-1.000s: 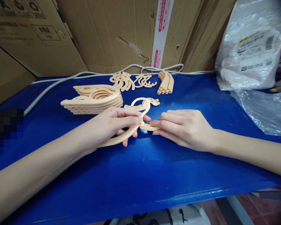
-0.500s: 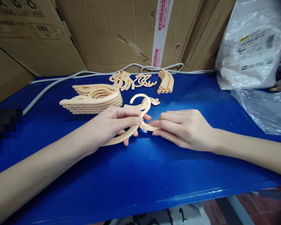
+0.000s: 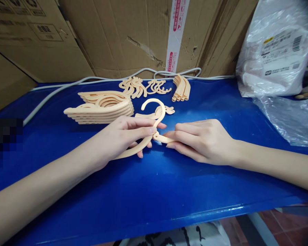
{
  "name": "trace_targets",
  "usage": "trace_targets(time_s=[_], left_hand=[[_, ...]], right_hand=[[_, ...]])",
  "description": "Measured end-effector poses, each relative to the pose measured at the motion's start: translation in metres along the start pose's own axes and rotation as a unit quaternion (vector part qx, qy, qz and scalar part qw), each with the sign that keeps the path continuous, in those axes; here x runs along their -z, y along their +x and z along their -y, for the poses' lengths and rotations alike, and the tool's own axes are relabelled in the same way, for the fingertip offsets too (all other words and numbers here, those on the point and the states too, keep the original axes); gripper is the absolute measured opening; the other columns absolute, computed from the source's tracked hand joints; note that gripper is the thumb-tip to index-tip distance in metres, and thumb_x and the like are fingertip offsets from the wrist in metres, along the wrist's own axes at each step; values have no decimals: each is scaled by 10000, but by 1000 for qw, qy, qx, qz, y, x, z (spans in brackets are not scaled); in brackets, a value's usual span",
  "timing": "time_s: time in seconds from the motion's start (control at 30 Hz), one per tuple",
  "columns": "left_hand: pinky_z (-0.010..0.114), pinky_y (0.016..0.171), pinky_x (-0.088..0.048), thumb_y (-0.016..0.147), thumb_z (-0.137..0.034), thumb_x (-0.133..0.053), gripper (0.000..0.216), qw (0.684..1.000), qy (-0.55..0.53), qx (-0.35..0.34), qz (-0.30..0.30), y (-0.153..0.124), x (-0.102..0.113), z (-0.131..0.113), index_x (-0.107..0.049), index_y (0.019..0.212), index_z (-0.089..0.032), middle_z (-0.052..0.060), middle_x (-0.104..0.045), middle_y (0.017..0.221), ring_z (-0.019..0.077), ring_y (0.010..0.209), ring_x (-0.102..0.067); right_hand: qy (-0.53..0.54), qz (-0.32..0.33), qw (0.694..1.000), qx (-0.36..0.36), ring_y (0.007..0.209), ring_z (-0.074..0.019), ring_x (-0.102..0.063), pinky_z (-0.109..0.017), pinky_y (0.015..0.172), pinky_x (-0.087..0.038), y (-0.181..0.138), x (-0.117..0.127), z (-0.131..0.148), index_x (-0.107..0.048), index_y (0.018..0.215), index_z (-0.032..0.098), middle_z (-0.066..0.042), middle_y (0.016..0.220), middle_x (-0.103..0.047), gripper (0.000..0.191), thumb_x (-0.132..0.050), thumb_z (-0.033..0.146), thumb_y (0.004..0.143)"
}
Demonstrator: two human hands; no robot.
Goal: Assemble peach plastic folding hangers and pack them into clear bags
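Note:
My left hand (image 3: 128,135) pinches a cream plastic hanger piece near the base of its hook (image 3: 161,111), thumb on top. A curved hanger arm (image 3: 136,149) runs from this joint down and left beneath the hand. Opposite, my right hand (image 3: 202,140) grips a second, shorter-looking hanger arm (image 3: 164,138), whose holed end sits at the joint by my left thumb. Whether the two parts are locked together I cannot tell. Just behind my left fingers, another loose cream piece (image 3: 168,110) lies on the table.
Stacked hanger parts (image 3: 100,112) stand at the left. Farther back lie curved pieces (image 3: 133,87), small hooks (image 3: 157,87) and a bundle of arms (image 3: 181,89) on the blue table (image 3: 156,191). A white cable (image 3: 89,80) runs before cardboard boxes (image 3: 113,37); a plastic bag (image 3: 274,61) sits right.
The hook has tipped slightly up and left in my left hand. At the joint, the holed end of the right arm piece shows more plainly. Both hands stay nearly in place.

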State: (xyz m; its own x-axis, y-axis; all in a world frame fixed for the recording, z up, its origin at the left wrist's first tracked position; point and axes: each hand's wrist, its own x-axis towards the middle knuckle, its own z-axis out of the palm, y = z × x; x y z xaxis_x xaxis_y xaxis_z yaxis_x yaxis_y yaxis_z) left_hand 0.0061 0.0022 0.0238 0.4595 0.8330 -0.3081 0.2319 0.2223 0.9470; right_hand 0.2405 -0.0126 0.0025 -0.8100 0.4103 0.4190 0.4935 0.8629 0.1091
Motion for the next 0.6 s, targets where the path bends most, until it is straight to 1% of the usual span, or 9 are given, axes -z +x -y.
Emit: trace_targets(time_s=[0.1,0.2,0.3,0.43,0.6], left_hand=[[138,457,-528,893,-264,-657,248,1000,6,-12,8,1,-2,0,-783,1097,-199,-2,-677,689,105,580,-608],[150,454,-534,916,-225,-606,288,1000,16,-23,11,1,-3,-1,-745,1161,-166,18,-712,755,108,575,-632],[149,452,-529,923,-203,-586,292,999,22,-29,12,0,-4,-2,-730,1172,-151,23,-722,751,110,574,-641],[149,442,-515,927,-215,-587,291,999,22,-29,17,1,-3,-1,-729,1171,-143,17,-708,692,113,554,-629],[149,437,-495,931,-237,-592,308,999,25,-24,15,1,-3,-1,-719,1194,-141,17,-699,671,111,541,-617]], right_hand=[[-10,-4,1000,-2,673,-118,-643,-267,576,-416,-1,0,0,-706,985,154,-5,782,-683,343,-410,293,1087],[-26,-12,1000,-2,650,-111,-631,-259,572,-416,-1,-1,0,-696,935,166,2,767,-678,359,-402,302,1091],[-35,-22,999,3,621,-106,-615,-254,573,-420,-1,-1,-1,-684,910,158,8,742,-663,362,-403,295,1092],[-42,-19,999,2,604,-106,-604,-258,571,-425,0,-1,-1,-683,917,161,13,740,-658,352,-411,299,1091],[-51,-18,999,-2,604,-109,-607,-269,564,-424,-1,-1,0,-685,919,166,15,753,-668,353,-411,307,1092]])
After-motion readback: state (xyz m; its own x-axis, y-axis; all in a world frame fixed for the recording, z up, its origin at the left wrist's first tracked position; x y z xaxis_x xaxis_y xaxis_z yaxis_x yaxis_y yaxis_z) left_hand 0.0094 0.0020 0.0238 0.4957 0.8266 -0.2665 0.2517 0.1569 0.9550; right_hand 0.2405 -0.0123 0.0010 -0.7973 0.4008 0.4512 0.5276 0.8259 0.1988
